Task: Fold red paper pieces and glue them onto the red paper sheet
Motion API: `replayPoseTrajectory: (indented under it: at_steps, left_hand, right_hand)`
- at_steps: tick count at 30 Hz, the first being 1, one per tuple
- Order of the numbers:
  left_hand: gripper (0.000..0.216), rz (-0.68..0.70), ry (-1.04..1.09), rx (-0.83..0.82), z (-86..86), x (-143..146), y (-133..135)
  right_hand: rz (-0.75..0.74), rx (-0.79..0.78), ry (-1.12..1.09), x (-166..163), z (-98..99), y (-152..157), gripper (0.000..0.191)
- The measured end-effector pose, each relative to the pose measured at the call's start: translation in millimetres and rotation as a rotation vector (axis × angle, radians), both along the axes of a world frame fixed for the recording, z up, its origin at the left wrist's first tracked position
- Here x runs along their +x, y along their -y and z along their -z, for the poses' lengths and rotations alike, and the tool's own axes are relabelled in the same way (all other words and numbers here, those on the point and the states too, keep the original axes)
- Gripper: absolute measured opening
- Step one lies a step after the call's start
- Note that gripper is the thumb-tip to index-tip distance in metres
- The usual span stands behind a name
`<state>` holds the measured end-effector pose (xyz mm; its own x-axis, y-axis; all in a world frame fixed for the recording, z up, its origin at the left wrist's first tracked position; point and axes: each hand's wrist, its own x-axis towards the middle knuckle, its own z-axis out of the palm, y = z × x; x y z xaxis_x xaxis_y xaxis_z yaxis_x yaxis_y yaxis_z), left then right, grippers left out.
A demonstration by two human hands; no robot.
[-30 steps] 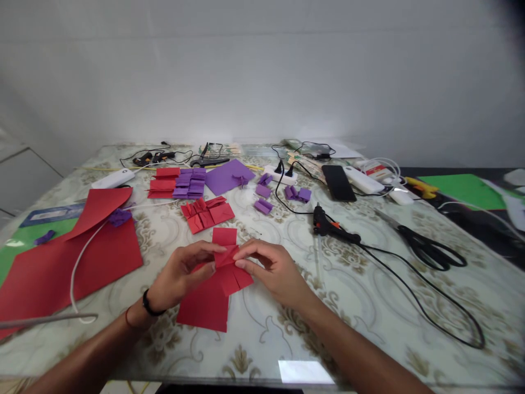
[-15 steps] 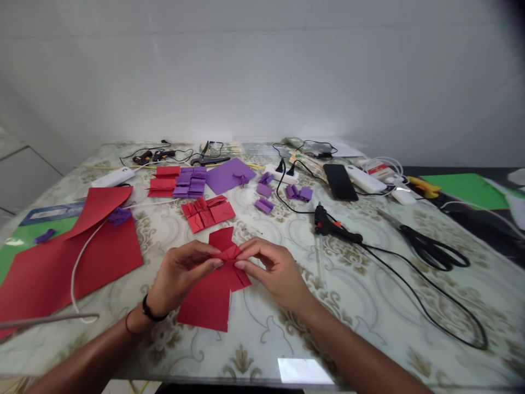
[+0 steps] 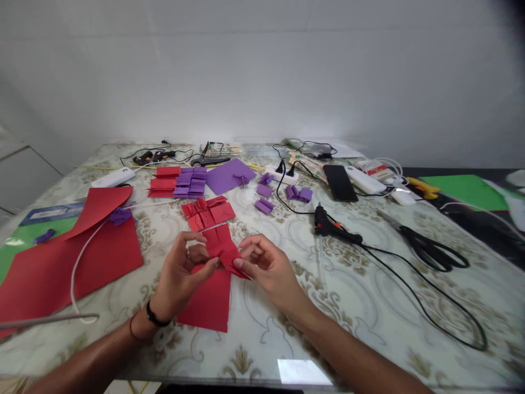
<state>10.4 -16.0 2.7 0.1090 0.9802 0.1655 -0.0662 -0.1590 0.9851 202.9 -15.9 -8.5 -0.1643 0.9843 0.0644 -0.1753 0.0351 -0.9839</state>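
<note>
Between my two hands is a creased piece of red paper (image 3: 220, 241), raised above the table. My left hand (image 3: 180, 273) curls round its left edge, thumb tip against the lower fold. On the other side, my right hand (image 3: 270, 271) pinches the right part between thumb and fingers. Beneath them a flat red paper sheet (image 3: 211, 303) lies on the patterned tablecloth (image 3: 262, 350). Just beyond the hands rests a group of folded red paper pieces (image 3: 208, 212).
To the right lie a black glue gun (image 3: 336, 227) with a looping cord and black-handled scissors (image 3: 430, 249). Large red sheets (image 3: 90, 268) cover the left side. Purple folded pieces (image 3: 264, 206), a phone (image 3: 340, 182) and a power strip (image 3: 283, 174) lie farther back.
The held red paper has opened out from its pinched middle and tilted. My left fingers have spread along its left edge, while my right hand has shifted slightly.
</note>
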Motion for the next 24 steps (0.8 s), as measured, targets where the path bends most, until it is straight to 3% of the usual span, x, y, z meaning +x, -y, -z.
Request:
replayPoseTrajectory:
  at_steps: [5, 10, 13, 16, 24]
  left_hand:
    - [0.047, 0.035, 0.113, -0.049, -1.9, -1.5, -5.7]
    - [0.048, 0.031, 0.159, -0.001, -1.2, -1.6, -3.6]
    - [0.048, 0.023, 0.098, 0.033, -0.2, 0.4, 1.3]
    - [0.049, 0.01, 0.038, 0.067, 0.4, 1.3, 5.6]
    - [0.048, 0.108, -0.134, 0.092, 4.0, 0.4, 7.6]
  right_hand:
    - [-0.126, 0.076, -0.039, 4.3, 0.8, 2.4, 0.021]
    - [-0.106, 0.201, 0.206, 1.6, 1.3, 5.7, 0.045]
    - [-0.035, 0.228, 0.367, -0.3, 0.5, 6.3, 0.031]
    - [-0.021, 0.259, 0.373, 0.8, -0.2, 6.8, 0.01]
    - [-0.029, 0.263, 0.251, 1.6, 4.1, 7.5, 0.013]
